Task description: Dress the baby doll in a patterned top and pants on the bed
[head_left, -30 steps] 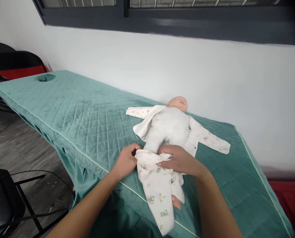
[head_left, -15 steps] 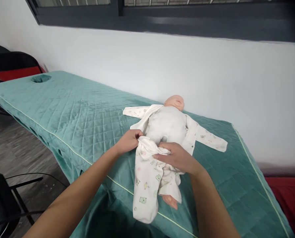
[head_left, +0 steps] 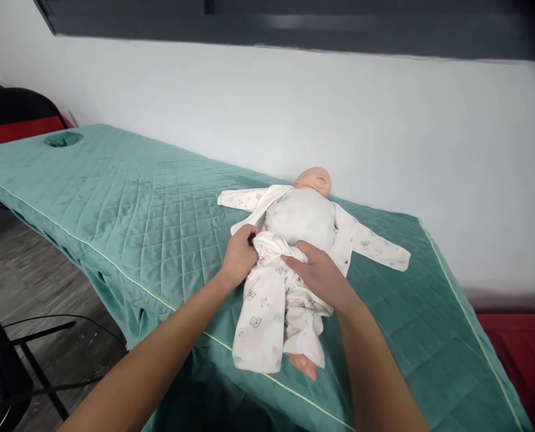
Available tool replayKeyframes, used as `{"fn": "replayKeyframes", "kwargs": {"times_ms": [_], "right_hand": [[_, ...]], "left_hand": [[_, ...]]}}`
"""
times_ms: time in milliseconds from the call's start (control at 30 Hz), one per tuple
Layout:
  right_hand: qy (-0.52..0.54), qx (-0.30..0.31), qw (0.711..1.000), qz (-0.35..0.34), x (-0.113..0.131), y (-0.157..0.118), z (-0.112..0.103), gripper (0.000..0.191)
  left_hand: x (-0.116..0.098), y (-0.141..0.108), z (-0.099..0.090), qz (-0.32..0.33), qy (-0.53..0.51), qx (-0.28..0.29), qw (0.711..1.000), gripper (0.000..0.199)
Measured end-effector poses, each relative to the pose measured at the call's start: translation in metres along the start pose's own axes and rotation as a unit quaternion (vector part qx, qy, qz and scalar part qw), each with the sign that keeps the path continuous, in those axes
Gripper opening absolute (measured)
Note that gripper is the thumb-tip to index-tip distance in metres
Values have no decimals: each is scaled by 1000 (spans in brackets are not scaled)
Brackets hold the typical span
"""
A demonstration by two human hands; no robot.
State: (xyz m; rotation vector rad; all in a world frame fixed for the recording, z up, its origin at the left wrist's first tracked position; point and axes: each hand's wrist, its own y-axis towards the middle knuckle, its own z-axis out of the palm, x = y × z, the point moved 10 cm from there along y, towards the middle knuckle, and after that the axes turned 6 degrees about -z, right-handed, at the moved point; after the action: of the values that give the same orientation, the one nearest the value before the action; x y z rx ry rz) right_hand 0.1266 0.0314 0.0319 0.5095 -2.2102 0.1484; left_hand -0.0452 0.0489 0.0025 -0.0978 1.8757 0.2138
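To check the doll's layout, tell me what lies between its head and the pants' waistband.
The doll's pale torso, its shirt open, lies between its head and the waistband, as the head-camera view shows.

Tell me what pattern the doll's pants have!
The pants are white with small pictures, some green, clearest in the head view.

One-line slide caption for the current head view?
Left-hand grip and right-hand grip on the waistband of printed trousers on a baby doll, atop a quilted green cover.
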Motion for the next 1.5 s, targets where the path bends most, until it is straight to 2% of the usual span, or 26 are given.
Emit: {"fn": "replayKeyframes", "kwargs": {"times_ms": [133, 233, 300, 433, 500, 567, 667, 767, 867, 1033, 1133, 1233, 1333, 1500], "right_hand": [[11, -28, 999, 24, -6, 1, -2, 38], [17, -44, 999, 21, -6, 1, -2, 36], [21, -56, 998, 17, -6, 2, -3, 35], [50, -62, 997, 11, -5, 0, -5, 32], [71, -60, 996, 13, -5, -1, -5, 32], [90, -58, 994, 19, -6, -3, -6, 35], [90, -60, 994, 28, -9, -5, -8, 41], [91, -34, 995, 17, -6, -6, -6, 37], [106, 26, 994, -11, 1, -6, 3, 33], [70, 81, 994, -36, 6, -9, 15, 41], [44, 56, 996, -45, 4, -8, 15, 24], [55, 18, 997, -50, 0, -5, 11, 12], [85, -15, 996, -36, -6, -3, 6, 9], [171, -45, 984, 35, -19, -2, 3, 11]], "left_hand": [[21, -50, -17, -83, -68, -32, 994, 19], [28, -87, -16, -162, -83, 35, 983, 30], [29, -105, -9, -219, -148, 84, 961, 35], [24, -125, 17, -316, -302, 154, 886, 44], [23, -129, 27, -339, -343, 159, 862, 44], [23, -129, 32, -342, -362, 136, 856, 41], [28, -126, 29, -331, -346, 83, 874, 38], [30, -113, 17, -283, -264, 39, 921, 36], [25, -93, 5, -209, -175, 10, 962, 31], [28, -56, 5, -181, -144, 16, 973, 20], [24, -37, 4, -148, -100, 8, 984, 19], [17, -28, 2, -110, -46, -4, 993, 21], [13, -30, 1, -94, -15, -15, 995, 24], [10, -39, -1, -67, -24, -39, 997, 27]]}}
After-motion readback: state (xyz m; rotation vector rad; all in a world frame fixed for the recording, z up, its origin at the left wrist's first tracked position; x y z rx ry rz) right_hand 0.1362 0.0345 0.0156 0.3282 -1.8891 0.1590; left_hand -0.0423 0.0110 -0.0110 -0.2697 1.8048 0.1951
